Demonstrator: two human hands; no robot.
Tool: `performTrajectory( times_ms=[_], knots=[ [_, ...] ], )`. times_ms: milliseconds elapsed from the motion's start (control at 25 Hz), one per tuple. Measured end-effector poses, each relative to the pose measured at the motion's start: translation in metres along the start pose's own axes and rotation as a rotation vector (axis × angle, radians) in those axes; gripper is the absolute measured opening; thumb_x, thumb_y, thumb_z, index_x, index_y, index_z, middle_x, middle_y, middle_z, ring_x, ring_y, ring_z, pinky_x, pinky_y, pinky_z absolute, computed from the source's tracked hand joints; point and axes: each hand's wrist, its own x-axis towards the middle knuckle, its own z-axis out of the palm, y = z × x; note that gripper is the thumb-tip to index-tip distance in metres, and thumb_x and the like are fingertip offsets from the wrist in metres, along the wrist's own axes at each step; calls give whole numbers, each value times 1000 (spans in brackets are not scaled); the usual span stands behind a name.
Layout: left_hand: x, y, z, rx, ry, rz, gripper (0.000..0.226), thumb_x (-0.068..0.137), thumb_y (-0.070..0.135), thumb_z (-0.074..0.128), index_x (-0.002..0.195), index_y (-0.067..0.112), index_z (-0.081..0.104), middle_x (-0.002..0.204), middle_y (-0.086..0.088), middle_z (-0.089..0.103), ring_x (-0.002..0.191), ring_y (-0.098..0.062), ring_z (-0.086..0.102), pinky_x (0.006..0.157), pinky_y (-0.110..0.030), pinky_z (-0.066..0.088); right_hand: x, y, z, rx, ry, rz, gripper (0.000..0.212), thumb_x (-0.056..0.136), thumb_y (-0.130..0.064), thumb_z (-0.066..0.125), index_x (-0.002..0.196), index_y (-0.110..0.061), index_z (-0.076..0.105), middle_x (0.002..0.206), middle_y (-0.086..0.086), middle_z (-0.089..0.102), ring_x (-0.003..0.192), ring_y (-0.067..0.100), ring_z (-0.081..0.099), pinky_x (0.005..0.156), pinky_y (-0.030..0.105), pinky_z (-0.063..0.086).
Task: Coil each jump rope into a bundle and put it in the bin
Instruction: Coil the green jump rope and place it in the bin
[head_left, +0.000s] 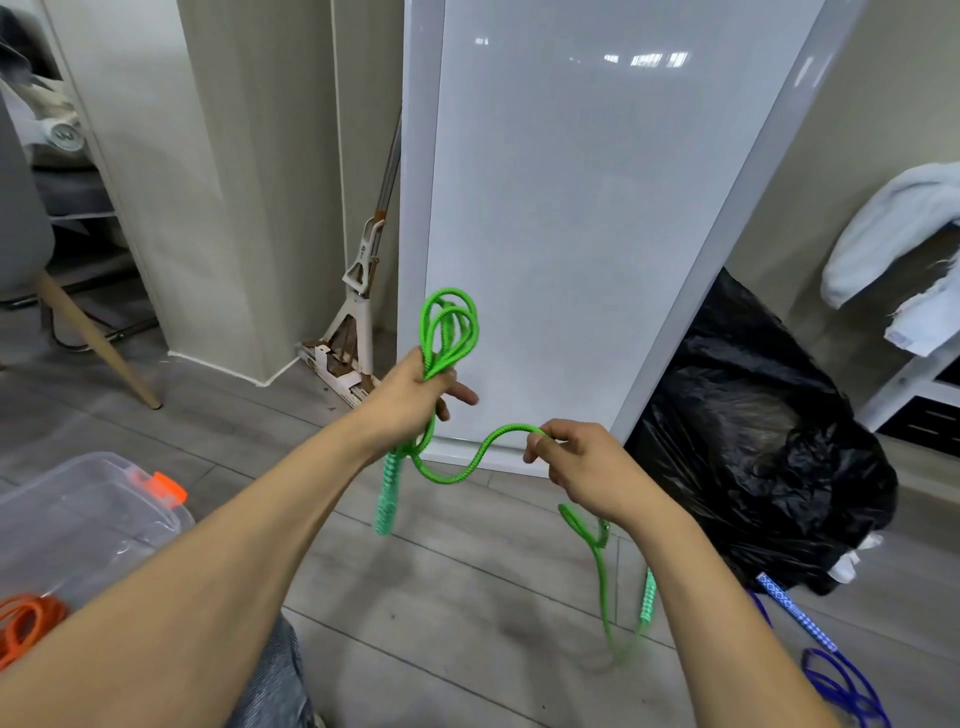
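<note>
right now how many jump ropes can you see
3. The green jump rope is held between the left hand and right hand; the orange one lies far left; the blue one on the floor, lower right. More may be hidden.

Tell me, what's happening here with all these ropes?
A person is winding a green jump rope into a bundle. The left hand grips several finished loops, with one handle dangling below it. The right hand pinches the loose stretch, and the rest trails down toward the floor. A clear plastic bin waits at lower left, with an orange rope near it. A blue rope lies uncoiled on the floor at right.
</note>
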Motion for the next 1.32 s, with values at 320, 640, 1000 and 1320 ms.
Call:
performTrajectory(
  times_ms=[320, 640, 1000, 1320],
  knots=[
    [-21, 13, 37, 34, -258, 50, 7, 101, 19, 52, 99, 21, 58, 81, 8, 73, 66, -6, 53, 54, -16, 41, 8, -4, 11, 78, 213, -55, 29, 102, -32, 54, 78, -20, 65, 43, -16, 47, 41, 4, 40, 52, 24, 28],
    [-21, 8, 42, -230, -222, -13, 7, 100, 5, 50, 98, 9, 55, 74, -7, 49, 68, -30, 67, 71, -41, 53, 9, -8, 20, 100, 219, -13, 36, 100, -40, 55, 72, -19, 65, 40, -9, 46, 37, 8, 38, 50, 25, 34],
    [-11, 19, 34, -707, 68, -223, 2, 97, 11, 57, 97, 9, 56, 57, 1, 40, 40, -13, 33, 41, -20, 30, 0, -11, 13, 212, -102, 43, 16, 97, -21, 63, 92, -6, 65, 59, -1, 62, 67, 21, 73, 59, 23, 50],
    [0, 15, 13, -742, 210, -151, 4, 98, 12, 55, 97, 12, 51, 59, 2, 37, 41, -12, 27, 43, -20, 25, 2, 16, 8, -133, -282, 351, 28, 103, -28, 51, 102, -4, 65, 69, 6, 70, 58, 23, 70, 55, 28, 54]
  ],
)
